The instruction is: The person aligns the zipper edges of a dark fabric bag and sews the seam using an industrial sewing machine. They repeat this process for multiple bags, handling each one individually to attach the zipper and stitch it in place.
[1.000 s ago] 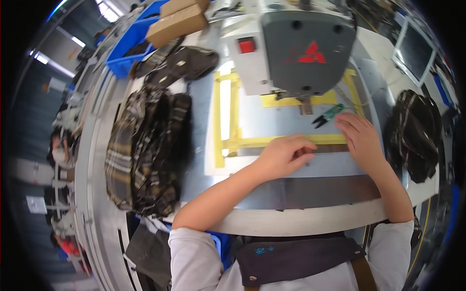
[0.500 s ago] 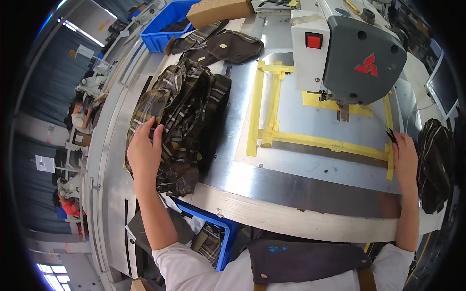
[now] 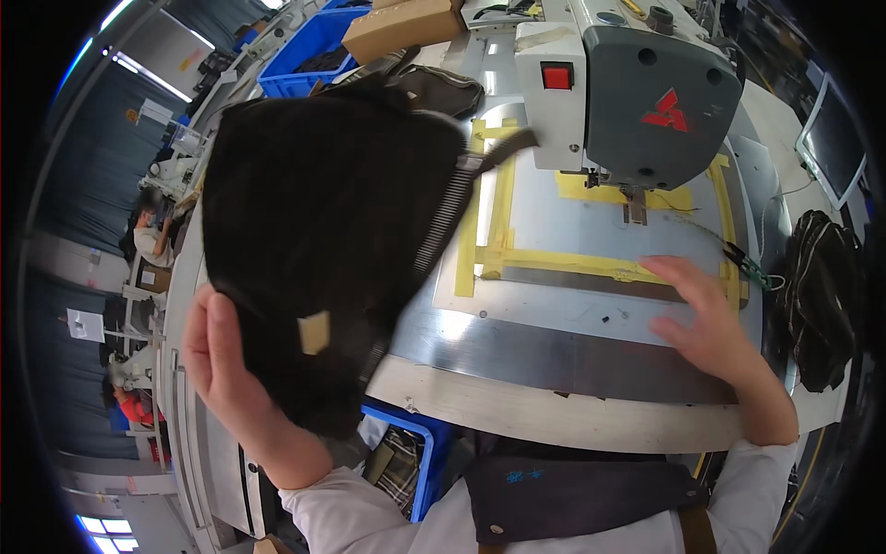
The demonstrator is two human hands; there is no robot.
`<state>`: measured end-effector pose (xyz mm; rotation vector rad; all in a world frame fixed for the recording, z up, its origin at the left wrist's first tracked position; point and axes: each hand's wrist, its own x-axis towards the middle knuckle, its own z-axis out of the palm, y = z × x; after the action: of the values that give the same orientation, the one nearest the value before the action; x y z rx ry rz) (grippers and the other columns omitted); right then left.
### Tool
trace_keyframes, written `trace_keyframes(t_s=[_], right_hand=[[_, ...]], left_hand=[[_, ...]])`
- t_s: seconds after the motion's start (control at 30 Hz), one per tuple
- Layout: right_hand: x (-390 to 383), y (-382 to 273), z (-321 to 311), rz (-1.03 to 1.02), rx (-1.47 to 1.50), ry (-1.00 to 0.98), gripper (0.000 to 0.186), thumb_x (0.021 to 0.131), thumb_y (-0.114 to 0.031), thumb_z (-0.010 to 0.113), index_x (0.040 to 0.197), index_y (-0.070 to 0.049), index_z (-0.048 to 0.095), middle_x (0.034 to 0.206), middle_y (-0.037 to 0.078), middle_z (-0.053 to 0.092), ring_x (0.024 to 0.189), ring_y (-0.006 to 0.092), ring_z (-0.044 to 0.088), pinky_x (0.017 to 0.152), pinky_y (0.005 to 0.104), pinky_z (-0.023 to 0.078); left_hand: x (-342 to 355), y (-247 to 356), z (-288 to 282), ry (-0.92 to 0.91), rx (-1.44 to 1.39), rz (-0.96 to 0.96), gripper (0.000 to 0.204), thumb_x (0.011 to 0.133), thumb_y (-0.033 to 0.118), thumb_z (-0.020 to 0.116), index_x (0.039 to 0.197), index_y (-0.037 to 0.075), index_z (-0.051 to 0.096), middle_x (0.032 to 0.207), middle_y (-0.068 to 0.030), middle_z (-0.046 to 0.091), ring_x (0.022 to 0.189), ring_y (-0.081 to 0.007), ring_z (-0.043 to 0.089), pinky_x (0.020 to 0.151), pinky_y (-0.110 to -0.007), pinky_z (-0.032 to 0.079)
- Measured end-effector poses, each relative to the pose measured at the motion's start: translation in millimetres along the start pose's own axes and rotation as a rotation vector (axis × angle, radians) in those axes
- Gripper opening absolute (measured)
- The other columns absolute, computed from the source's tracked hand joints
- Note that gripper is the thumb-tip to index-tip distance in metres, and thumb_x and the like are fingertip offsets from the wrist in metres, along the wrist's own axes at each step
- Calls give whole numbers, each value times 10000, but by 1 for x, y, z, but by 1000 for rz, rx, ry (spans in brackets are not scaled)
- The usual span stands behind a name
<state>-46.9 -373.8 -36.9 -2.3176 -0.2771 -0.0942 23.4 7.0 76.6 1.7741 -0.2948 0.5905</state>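
My left hand (image 3: 226, 369) pinches the edge of a dark brown fabric piece (image 3: 323, 203) between thumb and fingers. The cloth hangs raised over the left of the work table, blurred a little by motion. It has a striped strip along its right edge and a small beige sticker (image 3: 315, 332). My right hand (image 3: 706, 323) is empty, its thumb and fingers apart, over the front of the machine's metal plate (image 3: 554, 319). Thread snips (image 3: 748, 265) with dark green handles lie just beyond it, at the right end of the yellow tape outline (image 3: 572, 263).
A sewing machine head (image 3: 651, 102) with a red switch stands over the plate. Dark folded cloth (image 3: 820, 305) lies at the right. A blue crate (image 3: 305, 65) and a cardboard box (image 3: 401, 30) sit at the back left. Below the table edge is another blue crate (image 3: 429, 462).
My left hand has lifted cloth off the pile at the left; its plain dark side now shows. My right hand has let go of the snips and moved left over the plate.
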Motion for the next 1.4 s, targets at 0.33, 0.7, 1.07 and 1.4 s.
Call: trace_keyframes(t_s=[0.33,0.7,1.07,1.4], right_hand=[[8,4,15,387,1055,630,401,908,-98,634,1267,8,492,1202,79,587,1103,171,551,981,306,414],[30,49,25,367,432,-128,285,950,-181,538,1113,49,574,1002,69,641,938,125,567,841,287,450],[34,55,23,386,306,-204,265,903,-109,518,1097,68,548,950,124,635,910,160,574,816,320,451],[40,53,22,399,534,-179,293,961,-187,474,1108,50,564,950,109,642,901,151,574,832,314,450]], left_hand=[[-65,-53,125,-763,-347,-448,144,980,127,531,1039,11,593,815,55,542,728,-10,476,637,-180,388],[-42,-103,241,-1103,-47,83,292,765,269,754,957,66,670,838,-98,650,788,-248,636,719,-345,498],[-54,-121,262,-980,-167,201,202,715,200,759,840,79,657,834,-65,623,762,-260,620,659,-343,492],[-40,-128,260,-882,-169,-155,181,722,101,695,816,-2,579,832,-44,610,590,-76,540,540,-230,446]])
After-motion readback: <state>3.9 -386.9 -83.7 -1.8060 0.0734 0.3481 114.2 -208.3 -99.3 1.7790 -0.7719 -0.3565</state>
